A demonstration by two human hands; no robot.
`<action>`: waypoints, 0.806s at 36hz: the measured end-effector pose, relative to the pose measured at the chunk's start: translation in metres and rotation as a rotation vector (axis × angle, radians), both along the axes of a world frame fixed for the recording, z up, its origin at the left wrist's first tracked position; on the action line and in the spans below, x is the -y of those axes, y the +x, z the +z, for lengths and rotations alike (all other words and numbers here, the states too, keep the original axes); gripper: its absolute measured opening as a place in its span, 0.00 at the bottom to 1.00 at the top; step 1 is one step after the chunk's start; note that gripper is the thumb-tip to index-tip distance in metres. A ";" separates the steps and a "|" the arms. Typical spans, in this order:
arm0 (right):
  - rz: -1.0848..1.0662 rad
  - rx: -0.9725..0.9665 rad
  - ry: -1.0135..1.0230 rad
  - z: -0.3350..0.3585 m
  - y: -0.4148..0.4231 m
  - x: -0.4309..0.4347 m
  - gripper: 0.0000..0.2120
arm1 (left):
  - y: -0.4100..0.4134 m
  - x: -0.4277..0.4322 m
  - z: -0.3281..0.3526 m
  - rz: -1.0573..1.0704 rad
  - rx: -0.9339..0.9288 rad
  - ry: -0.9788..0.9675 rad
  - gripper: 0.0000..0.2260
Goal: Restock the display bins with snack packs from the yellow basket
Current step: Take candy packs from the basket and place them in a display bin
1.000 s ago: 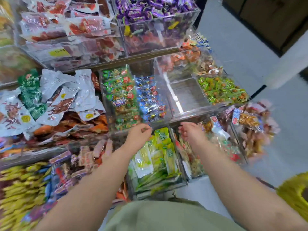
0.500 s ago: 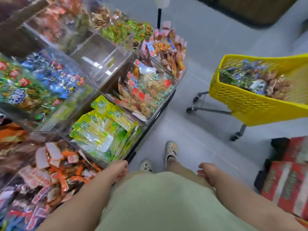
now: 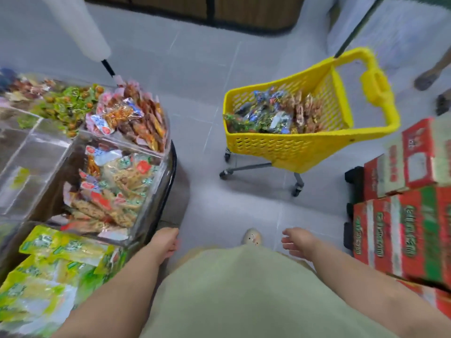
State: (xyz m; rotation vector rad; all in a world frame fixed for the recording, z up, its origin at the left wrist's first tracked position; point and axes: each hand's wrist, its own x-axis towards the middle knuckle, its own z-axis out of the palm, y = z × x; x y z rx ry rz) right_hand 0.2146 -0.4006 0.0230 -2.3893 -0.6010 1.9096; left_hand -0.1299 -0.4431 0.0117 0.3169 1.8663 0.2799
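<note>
Left hand (image 3: 166, 242) and right hand (image 3: 296, 242) hang empty, fingers relaxed; yellow basket (image 3: 288, 147) lies lengthwise left-to-right, handle (image 3: 375, 81) at right.

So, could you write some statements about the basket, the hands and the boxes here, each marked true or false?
1. The yellow perforated plastic basket on wheels holds mixed snack packs. True.
2. The left hand and the right hand hold nothing. True.
3. The basket stands on a shelf. False: it stands on the grey tiled floor, apart from the clear plastic display bins.
4. The right hand reaches into the basket. False: it hangs near the person's body.
5. Red and green cardboard boxes are stacked at the person's right. True.
</note>
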 end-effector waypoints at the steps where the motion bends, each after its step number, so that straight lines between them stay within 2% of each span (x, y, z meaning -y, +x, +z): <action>1: 0.011 0.013 0.009 0.001 0.010 -0.010 0.05 | 0.012 -0.013 0.000 -0.020 -0.004 0.018 0.08; 5: 0.050 0.048 0.054 0.007 0.046 -0.049 0.02 | 0.060 -0.067 0.000 -0.101 -0.029 0.054 0.07; 11: -0.042 0.021 0.028 0.005 0.087 -0.086 0.05 | 0.105 -0.131 0.014 -0.235 -0.060 0.086 0.07; 17: -0.098 -0.017 0.035 0.003 0.100 -0.137 0.06 | 0.115 -0.196 0.013 -0.279 -0.053 0.057 0.05; 29: -0.154 -0.002 0.080 0.014 0.097 -0.276 0.04 | 0.130 -0.364 -0.002 -0.389 -0.041 0.081 0.06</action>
